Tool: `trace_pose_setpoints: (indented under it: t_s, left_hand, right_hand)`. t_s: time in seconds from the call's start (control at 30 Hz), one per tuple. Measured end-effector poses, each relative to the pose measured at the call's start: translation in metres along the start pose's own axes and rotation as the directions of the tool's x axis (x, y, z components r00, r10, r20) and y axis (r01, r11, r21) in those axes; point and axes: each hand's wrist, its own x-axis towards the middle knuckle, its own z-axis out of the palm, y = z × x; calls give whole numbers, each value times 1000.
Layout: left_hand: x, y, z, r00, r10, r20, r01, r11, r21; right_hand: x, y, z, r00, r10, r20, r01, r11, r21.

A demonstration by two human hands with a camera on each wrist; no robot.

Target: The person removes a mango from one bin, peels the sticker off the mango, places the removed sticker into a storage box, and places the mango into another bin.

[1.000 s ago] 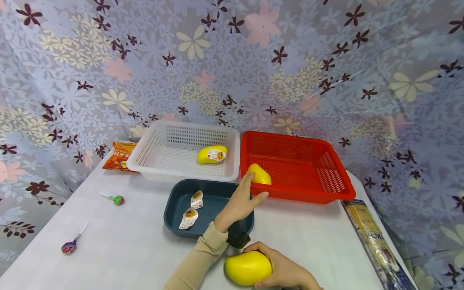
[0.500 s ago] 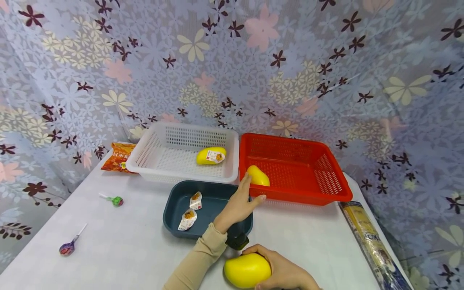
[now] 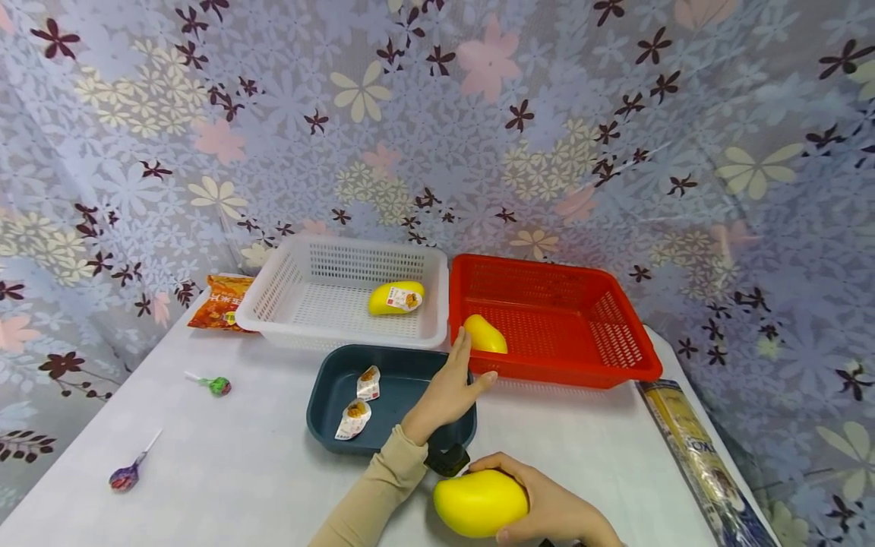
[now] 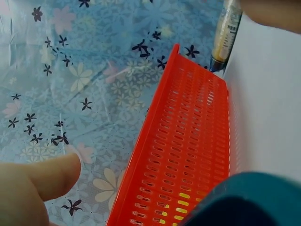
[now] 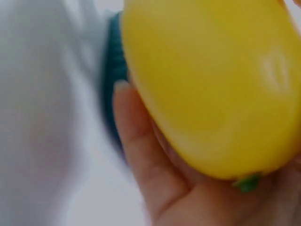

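Observation:
A plump yellow mango [image 3: 480,503] sits in the grip of my right hand [image 3: 557,509] near the front of the table; in the right wrist view the same mango [image 5: 211,89] shows a green stem nub, with fingers curled along its side. My left hand [image 3: 444,391] reaches over the dark teal tray [image 3: 320,434] with straight fingers and holds nothing. Its fingertips are beside the near wall of the red basket [image 3: 547,371]; whether they touch is unclear. Inside that basket, at the near left corner, lies another mango [image 3: 487,334].
A white basket [image 3: 328,338] holds a mango [image 3: 383,299] with a label. Two peeled-looking stickers [image 3: 353,420] lie in the teal tray. Left are an orange snack bag [image 3: 222,304] and two lollipops [image 3: 219,386]; a long gold packet [image 3: 697,448] lies right. A floral curtain [image 3: 410,137] hangs behind.
My right hand has shifted slightly right and up with the mango. The left hand stays almost in place over the tray. The head view has drifted a little.

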Motion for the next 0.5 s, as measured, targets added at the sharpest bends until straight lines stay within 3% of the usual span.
trace_pose_setpoints:
  t_s: [0.23,0.33,0.5]
  left_hand:
    - [-1,1,-1,1000,9,7,-9,1000,-3]
    - [-2,1,-1,1000,8,4,-8,1000,-2]
    - [-1,1,-2,1000,6,7,-6,1000,3]
  right_hand:
    - [-24,-20,-26,993,-119,-5,119,991,-56]
    - [-32,-28,-38,987,-150,-53,144,984,-110]
    - [-39,-42,-57,947,-268,-179,221,944,-246]
